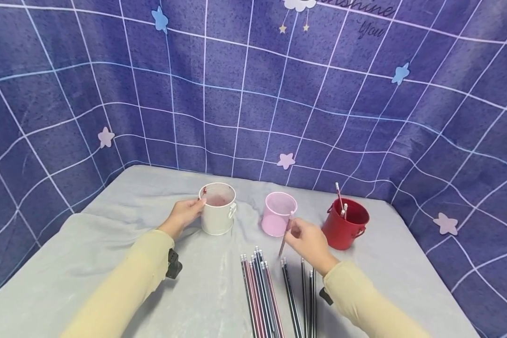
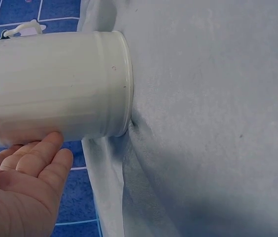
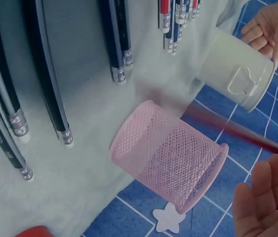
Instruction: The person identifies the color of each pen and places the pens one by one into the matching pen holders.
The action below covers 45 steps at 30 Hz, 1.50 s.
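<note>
One slim, tilted reddish pencil (image 1: pixel 283 245) is pinched by the right hand (image 1: pixel 309 240); a white cylindrical metal bucket (image 1: pixel 217 220) is held by the left hand (image 1: pixel 183 215).

On the worktop, draped in pale grey cloth (image 1: pixel 194 291), a pink cylindrical cup (image 1: pixel 274 224) stands upright, with a white cylindrical bucket (image 1: pixel 217 221) to its left, held at the rim by the left hand (image 1: pixel 186 215), and a red bucket (image 1: pixel 338 234) to its right bearing white-tipped pencils (image 1: pixel 338 191). Just in front of the pink cup's right side, the right hand (image 1: pixel 309 240) pinches a slim dark-red pencil (image 1: pixel 283 245), steeply tilted. Nearer the person than the cup lie a red-and-dark pencil bunch (image 1: pixel 255 291) and several loose black pencils (image 1: pixel 292 303), while a blue-purple curtain (image 1: pixel 224 103) with pale grid lines hangs behind it.
</note>
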Each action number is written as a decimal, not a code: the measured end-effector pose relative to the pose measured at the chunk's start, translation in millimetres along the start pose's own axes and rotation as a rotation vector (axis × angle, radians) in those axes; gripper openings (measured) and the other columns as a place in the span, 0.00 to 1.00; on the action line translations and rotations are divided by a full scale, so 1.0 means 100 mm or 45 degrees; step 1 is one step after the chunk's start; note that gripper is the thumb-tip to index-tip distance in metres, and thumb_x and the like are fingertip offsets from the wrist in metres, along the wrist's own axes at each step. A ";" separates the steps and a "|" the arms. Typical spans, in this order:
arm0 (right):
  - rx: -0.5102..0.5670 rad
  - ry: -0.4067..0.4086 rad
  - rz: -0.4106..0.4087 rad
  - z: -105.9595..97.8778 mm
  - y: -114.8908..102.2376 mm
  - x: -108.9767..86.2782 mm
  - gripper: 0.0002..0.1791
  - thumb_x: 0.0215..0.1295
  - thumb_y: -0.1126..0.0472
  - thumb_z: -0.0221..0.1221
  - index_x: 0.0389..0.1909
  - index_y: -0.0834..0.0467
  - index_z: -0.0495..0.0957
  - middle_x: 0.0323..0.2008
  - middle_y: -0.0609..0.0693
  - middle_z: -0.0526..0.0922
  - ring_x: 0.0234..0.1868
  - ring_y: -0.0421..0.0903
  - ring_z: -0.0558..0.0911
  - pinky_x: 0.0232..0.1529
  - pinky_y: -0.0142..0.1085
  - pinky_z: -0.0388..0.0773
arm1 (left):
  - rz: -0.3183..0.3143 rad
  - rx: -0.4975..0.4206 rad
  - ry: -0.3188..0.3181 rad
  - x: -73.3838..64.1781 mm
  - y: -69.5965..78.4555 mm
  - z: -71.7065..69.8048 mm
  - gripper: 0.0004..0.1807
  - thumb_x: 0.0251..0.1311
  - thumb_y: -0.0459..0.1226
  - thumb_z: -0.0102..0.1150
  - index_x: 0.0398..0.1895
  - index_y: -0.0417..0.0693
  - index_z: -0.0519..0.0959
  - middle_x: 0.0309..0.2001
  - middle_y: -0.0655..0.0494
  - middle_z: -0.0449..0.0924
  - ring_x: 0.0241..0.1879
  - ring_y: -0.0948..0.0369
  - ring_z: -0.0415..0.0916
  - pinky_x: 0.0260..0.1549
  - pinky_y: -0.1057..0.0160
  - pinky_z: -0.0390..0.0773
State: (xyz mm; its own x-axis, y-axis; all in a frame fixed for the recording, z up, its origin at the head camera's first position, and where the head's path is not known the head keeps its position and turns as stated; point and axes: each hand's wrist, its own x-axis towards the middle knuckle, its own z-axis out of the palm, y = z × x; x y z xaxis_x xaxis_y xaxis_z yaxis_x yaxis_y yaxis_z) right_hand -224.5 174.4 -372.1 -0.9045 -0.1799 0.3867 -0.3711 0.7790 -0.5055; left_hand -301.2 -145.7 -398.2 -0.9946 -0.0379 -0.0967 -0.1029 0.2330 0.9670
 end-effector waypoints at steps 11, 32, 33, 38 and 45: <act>0.061 0.211 -0.185 -0.11 0.04 0.03 0.04 0.51 0.68 0.61 0.24 0.57 0.76 0.25 0.48 0.83 0.29 0.47 0.82 0.31 0.40 0.81 | -0.004 0.016 -0.013 0.04 -0.02 -0.03 0.27 0.73 0.42 0.44 0.61 0.23 0.66 0.64 0.32 0.64 0.63 0.42 0.65 0.63 0.51 0.67; 0.162 0.371 -0.242 -0.25 0.07 0.04 0.04 0.49 0.72 0.61 0.26 0.61 0.77 0.24 0.53 0.82 0.27 0.47 0.81 0.29 0.37 0.82 | 0.004 0.029 -0.028 -0.01 0.01 -0.03 0.28 0.73 0.43 0.45 0.61 0.24 0.66 0.63 0.32 0.64 0.62 0.42 0.65 0.64 0.50 0.65; 0.174 0.391 -0.246 -0.27 0.07 0.04 0.04 0.49 0.72 0.61 0.26 0.62 0.77 0.24 0.53 0.82 0.27 0.47 0.81 0.29 0.36 0.82 | 0.002 0.032 -0.026 0.00 0.01 -0.03 0.28 0.73 0.43 0.45 0.61 0.24 0.66 0.63 0.32 0.64 0.62 0.42 0.66 0.64 0.50 0.65; 0.211 0.458 -0.207 -0.32 0.09 0.06 0.04 0.48 0.74 0.61 0.26 0.64 0.78 0.24 0.54 0.82 0.27 0.46 0.80 0.28 0.33 0.80 | 0.002 0.020 -0.046 0.01 0.01 -0.03 0.29 0.73 0.43 0.45 0.62 0.24 0.64 0.63 0.32 0.64 0.62 0.42 0.65 0.64 0.51 0.65; 0.255 0.511 -0.221 -0.40 0.16 0.09 0.05 0.49 0.76 0.60 0.25 0.65 0.77 0.22 0.53 0.82 0.24 0.37 0.78 0.27 0.21 0.77 | -0.021 0.007 -0.063 0.03 0.00 -0.03 0.29 0.73 0.44 0.44 0.63 0.24 0.63 0.65 0.32 0.62 0.63 0.43 0.64 0.65 0.51 0.64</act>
State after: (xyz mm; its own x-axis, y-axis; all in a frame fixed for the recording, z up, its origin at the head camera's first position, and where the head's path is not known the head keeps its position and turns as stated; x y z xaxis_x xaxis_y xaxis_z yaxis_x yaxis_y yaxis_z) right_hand -230.3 209.5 -346.0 -0.6874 -0.0200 0.7260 -0.5782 0.6199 -0.5304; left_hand -304.2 -148.5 -397.6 -0.9922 0.0062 -0.1242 -0.1192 0.2378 0.9640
